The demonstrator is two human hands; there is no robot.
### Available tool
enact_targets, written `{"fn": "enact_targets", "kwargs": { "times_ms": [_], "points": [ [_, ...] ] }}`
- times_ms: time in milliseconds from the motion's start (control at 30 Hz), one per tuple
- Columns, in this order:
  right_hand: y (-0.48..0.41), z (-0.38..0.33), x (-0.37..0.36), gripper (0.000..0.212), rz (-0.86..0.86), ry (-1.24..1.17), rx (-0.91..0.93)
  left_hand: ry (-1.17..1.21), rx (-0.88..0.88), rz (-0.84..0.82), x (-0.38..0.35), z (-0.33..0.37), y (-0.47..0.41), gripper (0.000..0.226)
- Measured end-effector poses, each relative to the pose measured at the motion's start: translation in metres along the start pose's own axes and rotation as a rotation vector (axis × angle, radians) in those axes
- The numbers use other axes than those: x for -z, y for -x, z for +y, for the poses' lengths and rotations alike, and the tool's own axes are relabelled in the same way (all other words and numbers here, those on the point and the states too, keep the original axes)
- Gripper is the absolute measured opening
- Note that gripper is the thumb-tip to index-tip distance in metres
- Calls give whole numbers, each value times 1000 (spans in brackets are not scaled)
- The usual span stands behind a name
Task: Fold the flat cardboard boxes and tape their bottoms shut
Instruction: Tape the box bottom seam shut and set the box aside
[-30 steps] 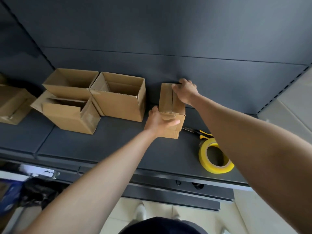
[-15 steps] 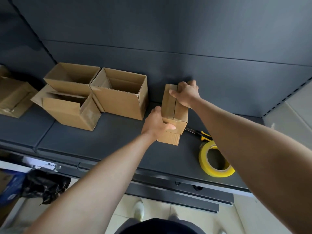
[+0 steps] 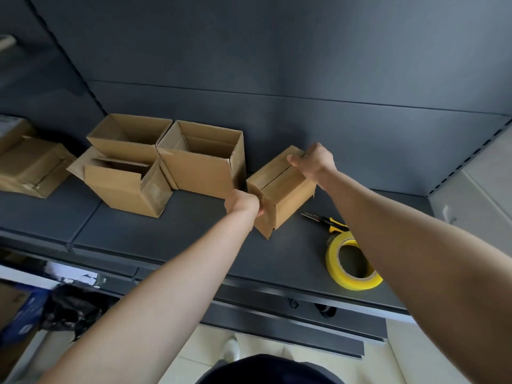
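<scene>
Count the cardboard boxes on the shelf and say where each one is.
5, perhaps more past the left edge: one held by the left hand and right hand, an open one beside it, two open ones further left, and one at far left.

Far-left boxes cut off by frame edge

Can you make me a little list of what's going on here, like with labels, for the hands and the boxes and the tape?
left hand: grips the near corner of the small box
right hand: grips its far end
small box: flaps folded shut, seam on top
open boxes: three, to the left
tape roll: yellow, lying on the shelf
knife: beside the tape
shelf: dark grey
</scene>
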State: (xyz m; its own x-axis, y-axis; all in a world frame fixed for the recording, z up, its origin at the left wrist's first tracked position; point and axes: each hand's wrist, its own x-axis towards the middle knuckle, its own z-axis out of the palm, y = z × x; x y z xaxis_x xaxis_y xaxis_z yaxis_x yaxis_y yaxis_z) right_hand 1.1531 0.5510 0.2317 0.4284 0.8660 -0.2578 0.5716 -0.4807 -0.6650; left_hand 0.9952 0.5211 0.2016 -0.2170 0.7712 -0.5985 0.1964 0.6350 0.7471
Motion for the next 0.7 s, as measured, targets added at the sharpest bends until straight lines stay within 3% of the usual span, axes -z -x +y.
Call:
{"fn": "enact_targets", "kwargs": {
  "times_ms": [133, 300, 367, 533, 700],
  "points": [
    [14, 5, 4, 39, -18, -88, -77, 56, -39, 24, -1, 5, 17, 38],
    [26, 14, 8, 40, -2, -177, -148, -116, -95, 33, -4, 4, 21, 56],
    [29, 16, 9, 39, 7, -202, -169, -208, -106, 73, -3, 5, 21, 52],
    [35, 19, 9, 38, 30, -264, -208, -160, -157, 111, 0, 13, 21, 36],
    [38, 23, 6, 38, 59, -332, -275, -124, -185, 138, 3, 11, 20, 43]
  ]
}}
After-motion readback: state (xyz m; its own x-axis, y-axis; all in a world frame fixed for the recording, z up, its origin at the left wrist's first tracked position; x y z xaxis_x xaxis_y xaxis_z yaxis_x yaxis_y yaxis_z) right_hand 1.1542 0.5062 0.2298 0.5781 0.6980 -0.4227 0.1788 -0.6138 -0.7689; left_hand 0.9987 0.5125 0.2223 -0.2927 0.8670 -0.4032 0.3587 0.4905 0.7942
